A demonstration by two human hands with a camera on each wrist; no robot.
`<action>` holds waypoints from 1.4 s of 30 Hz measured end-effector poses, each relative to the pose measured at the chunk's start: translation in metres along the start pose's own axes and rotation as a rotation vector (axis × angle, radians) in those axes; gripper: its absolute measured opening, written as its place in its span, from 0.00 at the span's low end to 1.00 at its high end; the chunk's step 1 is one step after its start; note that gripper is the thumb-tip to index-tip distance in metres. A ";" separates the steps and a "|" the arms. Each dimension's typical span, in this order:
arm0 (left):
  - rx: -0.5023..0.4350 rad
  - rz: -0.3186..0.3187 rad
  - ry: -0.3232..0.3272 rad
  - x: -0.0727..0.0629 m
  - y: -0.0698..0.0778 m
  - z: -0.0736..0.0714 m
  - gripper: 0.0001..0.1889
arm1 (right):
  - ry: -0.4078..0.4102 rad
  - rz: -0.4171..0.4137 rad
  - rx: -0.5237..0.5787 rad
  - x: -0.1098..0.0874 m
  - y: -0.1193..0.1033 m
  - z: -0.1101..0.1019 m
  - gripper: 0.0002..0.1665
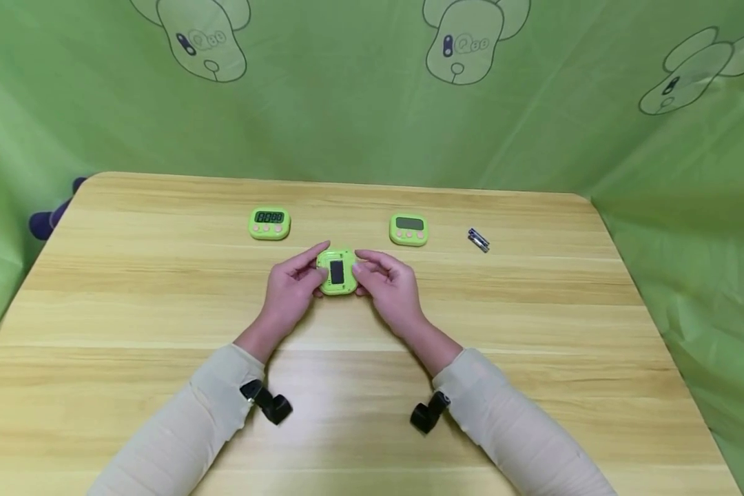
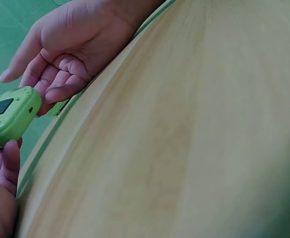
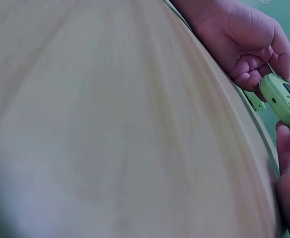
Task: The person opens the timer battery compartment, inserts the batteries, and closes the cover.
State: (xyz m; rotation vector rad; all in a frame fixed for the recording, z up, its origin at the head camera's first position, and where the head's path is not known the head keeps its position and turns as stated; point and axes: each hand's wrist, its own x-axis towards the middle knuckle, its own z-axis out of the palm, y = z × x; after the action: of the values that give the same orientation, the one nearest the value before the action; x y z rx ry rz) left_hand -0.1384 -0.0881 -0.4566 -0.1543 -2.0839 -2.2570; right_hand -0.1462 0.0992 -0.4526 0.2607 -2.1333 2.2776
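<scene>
A small green timer [image 1: 337, 272] is held just above the wooden table [image 1: 161, 310], its back facing up and showing a dark rectangular recess. My left hand [image 1: 318, 267] pinches its left edge with curled fingers. My right hand [image 1: 362, 271] grips its right edge the same way. The left wrist view shows the timer [image 2: 8, 116] between my left fingers [image 2: 6, 163] and my right hand [image 2: 60, 49]. In the right wrist view the timer [image 3: 284, 99] sits between my left hand [image 3: 244, 44] and my right fingers [image 3: 289, 148].
Behind the hands lie two more green timers: one [image 1: 269, 223] showing digits, one [image 1: 408, 229] with a blank display. Two small batteries [image 1: 478, 240] lie to the right. A purple object [image 1: 49, 217] sits past the table's left edge. Green cloth [image 1: 372, 103] hangs around.
</scene>
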 end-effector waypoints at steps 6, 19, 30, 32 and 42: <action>0.052 0.006 -0.072 0.001 0.003 -0.002 0.23 | 0.006 0.014 -0.101 0.002 -0.001 0.003 0.15; 0.103 0.019 -0.053 0.001 0.002 0.000 0.22 | 0.015 -0.017 -0.167 0.004 -0.003 0.005 0.12; 0.121 0.018 -0.030 0.000 0.003 -0.001 0.22 | 0.012 -0.028 -0.208 0.004 -0.002 0.008 0.11; 0.120 0.015 -0.027 0.000 0.004 -0.002 0.22 | 0.009 -0.010 -0.204 0.004 -0.002 0.007 0.11; 0.076 -0.020 0.018 0.001 0.004 -0.002 0.22 | 0.019 -0.017 -0.242 0.004 -0.002 0.003 0.13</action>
State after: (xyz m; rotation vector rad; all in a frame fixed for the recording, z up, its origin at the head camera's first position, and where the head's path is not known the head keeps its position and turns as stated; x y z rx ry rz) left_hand -0.1392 -0.0904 -0.4528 -0.1092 -2.1678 -2.1771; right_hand -0.1499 0.0963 -0.4499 0.2494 -2.3558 1.9775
